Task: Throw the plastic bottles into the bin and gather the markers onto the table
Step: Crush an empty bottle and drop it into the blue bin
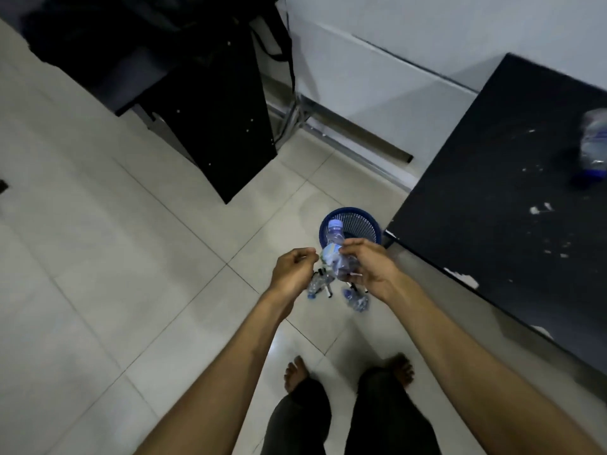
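Right grip (368, 267) round bottle (336, 254) (crumpled)

Pale floor tiles (108, 257) fill most of the view. A black cabinet (210, 103) stands at the upper left, against a white wall (410, 60). Bare feet (297, 372) and dark trousers (295, 418) show below.

The pale square floor tiles (138, 257) look smooth and glossy, catching a soft sheen near the bottom centre of the frame. At mid-frame the clear crinkled plastic bottle with a blue cap (335, 254) is thin and shiny, and behind it the round blue plastic mesh bin (361, 221) looks matt. On the right, the black matt tabletop (492, 198) is scuffed, with white chips along its edge.
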